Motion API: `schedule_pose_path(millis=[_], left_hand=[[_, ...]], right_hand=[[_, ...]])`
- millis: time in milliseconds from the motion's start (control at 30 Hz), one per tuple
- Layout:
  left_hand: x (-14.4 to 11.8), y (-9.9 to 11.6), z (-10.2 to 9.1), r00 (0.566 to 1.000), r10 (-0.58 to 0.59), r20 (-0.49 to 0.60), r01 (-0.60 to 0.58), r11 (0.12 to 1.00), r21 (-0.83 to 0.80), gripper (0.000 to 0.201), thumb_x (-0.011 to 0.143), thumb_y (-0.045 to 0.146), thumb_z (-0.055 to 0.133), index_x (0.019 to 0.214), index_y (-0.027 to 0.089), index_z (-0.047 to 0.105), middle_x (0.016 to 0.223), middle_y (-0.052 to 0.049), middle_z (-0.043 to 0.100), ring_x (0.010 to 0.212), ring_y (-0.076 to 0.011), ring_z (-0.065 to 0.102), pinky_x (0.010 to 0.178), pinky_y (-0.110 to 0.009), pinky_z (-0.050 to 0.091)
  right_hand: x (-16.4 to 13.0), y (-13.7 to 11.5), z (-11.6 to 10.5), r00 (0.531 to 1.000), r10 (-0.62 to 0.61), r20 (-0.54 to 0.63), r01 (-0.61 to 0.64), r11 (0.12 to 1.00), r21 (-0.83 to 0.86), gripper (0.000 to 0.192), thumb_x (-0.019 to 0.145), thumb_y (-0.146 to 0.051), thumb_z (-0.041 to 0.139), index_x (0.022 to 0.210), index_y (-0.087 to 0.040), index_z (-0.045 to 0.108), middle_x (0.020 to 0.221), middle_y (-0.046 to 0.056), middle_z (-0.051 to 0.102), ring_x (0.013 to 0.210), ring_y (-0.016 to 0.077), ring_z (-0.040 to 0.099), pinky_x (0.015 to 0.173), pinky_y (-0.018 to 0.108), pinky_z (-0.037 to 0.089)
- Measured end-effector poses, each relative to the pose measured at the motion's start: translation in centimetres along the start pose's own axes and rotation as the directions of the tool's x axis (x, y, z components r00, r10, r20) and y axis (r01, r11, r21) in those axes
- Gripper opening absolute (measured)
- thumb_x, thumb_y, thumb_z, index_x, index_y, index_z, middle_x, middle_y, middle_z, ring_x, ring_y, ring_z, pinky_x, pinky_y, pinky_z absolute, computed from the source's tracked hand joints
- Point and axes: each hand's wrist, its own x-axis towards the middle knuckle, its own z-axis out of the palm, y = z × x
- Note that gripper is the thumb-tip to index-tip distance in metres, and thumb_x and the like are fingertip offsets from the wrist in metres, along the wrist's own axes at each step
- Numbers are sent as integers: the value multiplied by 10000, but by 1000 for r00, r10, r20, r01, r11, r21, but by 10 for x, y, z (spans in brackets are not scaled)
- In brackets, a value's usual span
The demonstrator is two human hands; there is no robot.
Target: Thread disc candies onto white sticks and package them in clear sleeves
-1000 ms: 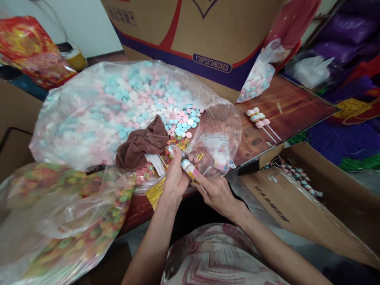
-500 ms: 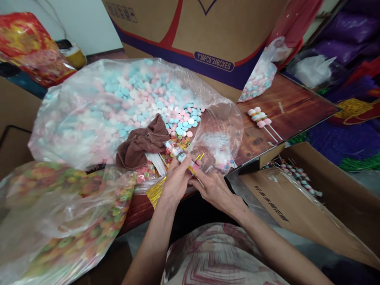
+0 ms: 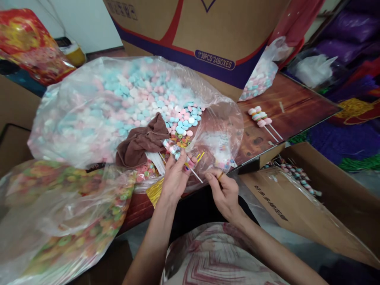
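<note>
My left hand (image 3: 176, 174) is closed around a candy skewer (image 3: 172, 149) in clear wrapping, its pink, white and blue pieces pointing up and left. The skewer's white stick (image 3: 196, 174) sticks out below the fingers toward my right hand (image 3: 222, 190). That hand is apart from the stick, its thumb and fingers pinched together. A small gold strip (image 3: 220, 176) shows at its fingers; I cannot tell whether it is a tie or a ring. Thin yellow-gold strips (image 3: 200, 156) show just beyond my left fingers. White sticks (image 3: 156, 163) and a gold bundle (image 3: 154, 192) lie left of the hand.
A large clear bag of pastel candies (image 3: 142, 95) lies behind a brown cloth (image 3: 145, 140). Front left is a bag of ring candies (image 3: 68, 221). Several finished skewers (image 3: 260, 116) rest on the table's right. An open carton (image 3: 276, 198) holds more; a big box (image 3: 184, 35) stands behind.
My right hand has come off the skewer and moved right and slightly down, baring the white stick. My left hand keeps its hold in nearly the same place.
</note>
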Motion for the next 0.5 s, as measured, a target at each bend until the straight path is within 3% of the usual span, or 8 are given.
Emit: schedule_pose_path(millis=[67, 167, 500], left_hand=[[-1, -2, 0, 1000, 20, 2, -20, 1000, 18, 349, 678, 337, 891, 873, 172, 654, 760, 23, 650, 690, -93, 642, 674, -206, 525], [-3, -6, 1, 999, 35, 3, -35, 999, 29, 351, 676, 357, 891, 861, 171, 657, 756, 18, 657, 691, -104, 649, 666, -218, 530], [-13, -12, -1, 993, -16, 113, 19, 1000, -25, 234, 795, 344, 801, 840, 140, 696, 800, -29, 676, 826, -170, 681, 831, -316, 548]], right_hand=[[2, -3, 2, 989, 120, 92, -125, 991, 55, 234, 990, -272, 534, 818, -186, 666, 665, -12, 613, 590, 116, 548, 579, 232, 432], [4, -3, 8, 958, 178, 223, -200, 977, 78, 267, 970, -319, 559, 746, -185, 614, 605, -44, 492, 544, 98, 428, 556, 232, 374], [5, -5, 20, 936, 307, 170, -339, 917, 210, 262, 960, -335, 512, 760, -184, 587, 684, -15, 516, 639, 127, 449, 622, 251, 402]])
